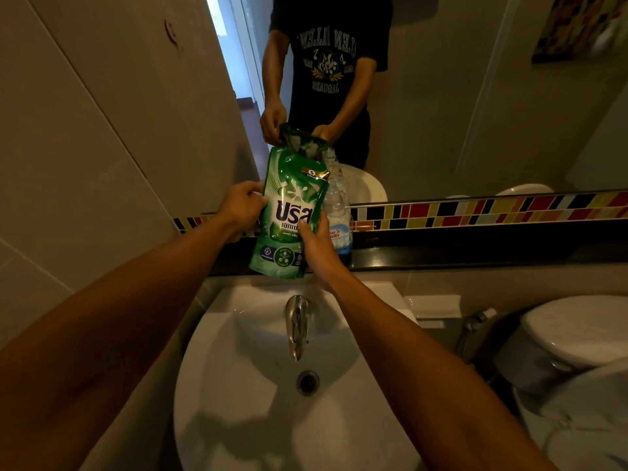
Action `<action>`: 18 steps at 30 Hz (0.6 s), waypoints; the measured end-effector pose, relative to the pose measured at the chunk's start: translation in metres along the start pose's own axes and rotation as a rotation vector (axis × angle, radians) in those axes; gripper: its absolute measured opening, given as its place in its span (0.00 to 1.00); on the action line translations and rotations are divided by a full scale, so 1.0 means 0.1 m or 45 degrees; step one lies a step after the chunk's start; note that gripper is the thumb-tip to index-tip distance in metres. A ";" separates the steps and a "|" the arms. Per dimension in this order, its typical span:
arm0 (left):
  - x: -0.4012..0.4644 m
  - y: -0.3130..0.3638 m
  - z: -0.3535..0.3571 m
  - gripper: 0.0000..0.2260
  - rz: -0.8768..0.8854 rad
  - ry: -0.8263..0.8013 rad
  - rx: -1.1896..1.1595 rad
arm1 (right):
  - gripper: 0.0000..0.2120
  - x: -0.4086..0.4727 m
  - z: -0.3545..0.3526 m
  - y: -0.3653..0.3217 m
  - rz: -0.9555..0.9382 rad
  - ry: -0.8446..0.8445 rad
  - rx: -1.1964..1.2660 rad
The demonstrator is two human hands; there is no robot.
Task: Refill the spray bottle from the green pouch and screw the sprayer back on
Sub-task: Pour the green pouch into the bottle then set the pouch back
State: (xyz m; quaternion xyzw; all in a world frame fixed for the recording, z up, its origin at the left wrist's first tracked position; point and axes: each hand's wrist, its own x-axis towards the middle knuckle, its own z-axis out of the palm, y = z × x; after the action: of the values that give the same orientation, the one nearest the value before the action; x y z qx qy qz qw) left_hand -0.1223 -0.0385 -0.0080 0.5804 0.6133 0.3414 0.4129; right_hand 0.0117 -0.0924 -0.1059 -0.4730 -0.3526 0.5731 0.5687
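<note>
From the head view, I hold the green pouch [289, 212] upright on the dark ledge [441, 256] at the far side of the sink [238, 385]. My left hand [242, 206] pinches its left edge and my right hand [317, 246] wraps its lower right front. Both arms reach forward, wrists raised. The clear bottle [337, 212] stands just right of the pouch, touching it; I see no sprayer on it. I judge I should keep the pouch steady, lift it and aim its top corner over the bottle neck.
</note>
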 end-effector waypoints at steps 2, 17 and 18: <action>-0.03 -0.08 0.09 0.09 -0.025 0.044 -0.126 | 0.24 0.03 -0.07 0.00 0.029 0.040 -0.046; -0.03 -0.67 0.27 0.08 -0.121 0.089 -0.696 | 0.09 0.39 -0.22 0.11 0.005 0.309 -0.424; -0.02 -0.70 0.25 0.08 -0.131 0.093 -0.707 | 0.09 0.39 -0.21 0.10 -0.005 0.310 -0.434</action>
State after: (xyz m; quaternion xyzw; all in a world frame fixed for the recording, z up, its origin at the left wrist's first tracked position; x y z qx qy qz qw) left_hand -0.1298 -0.0488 -0.0814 0.4004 0.5393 0.4955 0.5507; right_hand 0.0319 -0.0580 -0.1267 -0.6275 -0.3739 0.4425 0.5202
